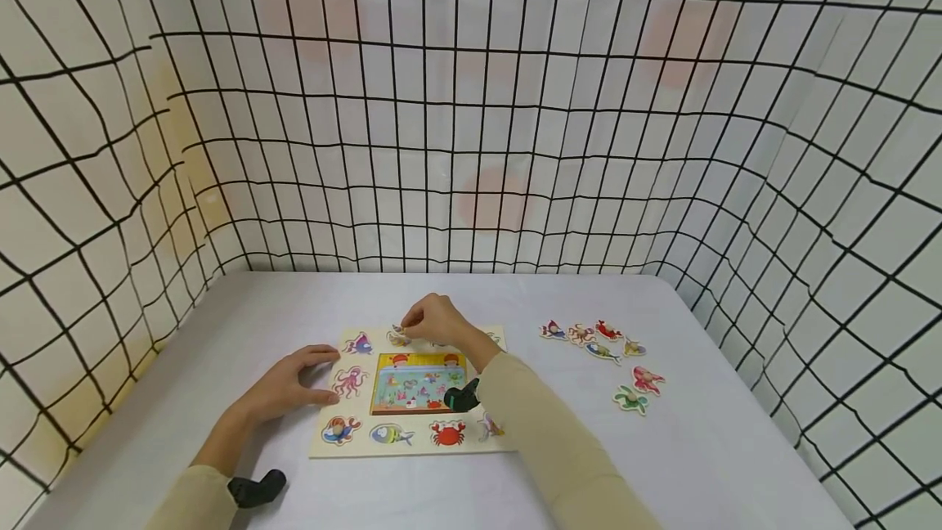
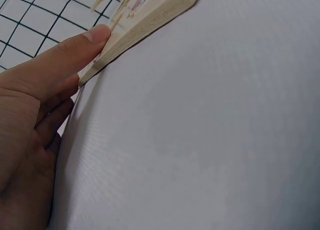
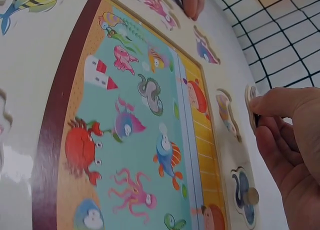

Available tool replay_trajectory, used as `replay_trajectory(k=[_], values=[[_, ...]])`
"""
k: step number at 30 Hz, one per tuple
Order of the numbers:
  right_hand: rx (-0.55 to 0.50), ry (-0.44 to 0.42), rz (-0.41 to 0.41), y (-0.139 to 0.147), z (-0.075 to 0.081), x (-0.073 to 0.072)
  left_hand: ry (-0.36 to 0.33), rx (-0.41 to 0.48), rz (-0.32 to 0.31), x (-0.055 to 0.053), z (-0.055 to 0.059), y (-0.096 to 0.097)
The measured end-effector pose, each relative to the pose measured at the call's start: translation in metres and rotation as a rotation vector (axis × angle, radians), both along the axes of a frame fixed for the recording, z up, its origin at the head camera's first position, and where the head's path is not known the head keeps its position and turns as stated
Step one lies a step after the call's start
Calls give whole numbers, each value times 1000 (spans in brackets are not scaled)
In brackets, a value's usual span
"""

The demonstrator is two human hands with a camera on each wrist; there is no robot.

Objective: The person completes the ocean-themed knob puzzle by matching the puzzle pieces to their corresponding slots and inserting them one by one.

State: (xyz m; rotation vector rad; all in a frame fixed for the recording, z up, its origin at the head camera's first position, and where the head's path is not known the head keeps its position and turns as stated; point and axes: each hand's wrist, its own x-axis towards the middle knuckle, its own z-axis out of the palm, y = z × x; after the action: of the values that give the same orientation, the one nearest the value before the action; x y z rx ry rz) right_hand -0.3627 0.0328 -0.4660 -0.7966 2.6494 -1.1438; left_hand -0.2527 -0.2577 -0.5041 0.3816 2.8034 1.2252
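A wooden peg puzzle board (image 1: 419, 450) with a sea picture in its middle lies on the table. At its far edge my right hand (image 1: 440, 321) pinches a small puzzle piece (image 3: 250, 102) between thumb and fingers. The piece is seen nearly edge-on, held beside a printed recess (image 3: 228, 116) in the right wrist view; its picture cannot be made out. My left hand (image 1: 294, 383) rests at the board's left edge, fingers spread. In the left wrist view its thumb (image 2: 97, 35) touches the board's edge (image 2: 150, 32).
Several loose pieces lie right of the board, including a red crab (image 1: 607, 330), a pink piece (image 1: 648, 380) and a green turtle-like piece (image 1: 630, 400). An eel piece with a knob (image 3: 244, 196) and a hermit crab piece (image 1: 340, 430) sit in the board. Black wire grid (image 1: 456, 145) surrounds the table.
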Motion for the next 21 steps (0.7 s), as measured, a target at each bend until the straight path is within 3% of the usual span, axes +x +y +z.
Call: replay_trajectory(k=[10,21], values=[[42,-17,-48,-12,0,6,11,-2,0,-1,-1,0],[104,40,-77,-22,-9,10,8,-8,7,-2,-2,0]])
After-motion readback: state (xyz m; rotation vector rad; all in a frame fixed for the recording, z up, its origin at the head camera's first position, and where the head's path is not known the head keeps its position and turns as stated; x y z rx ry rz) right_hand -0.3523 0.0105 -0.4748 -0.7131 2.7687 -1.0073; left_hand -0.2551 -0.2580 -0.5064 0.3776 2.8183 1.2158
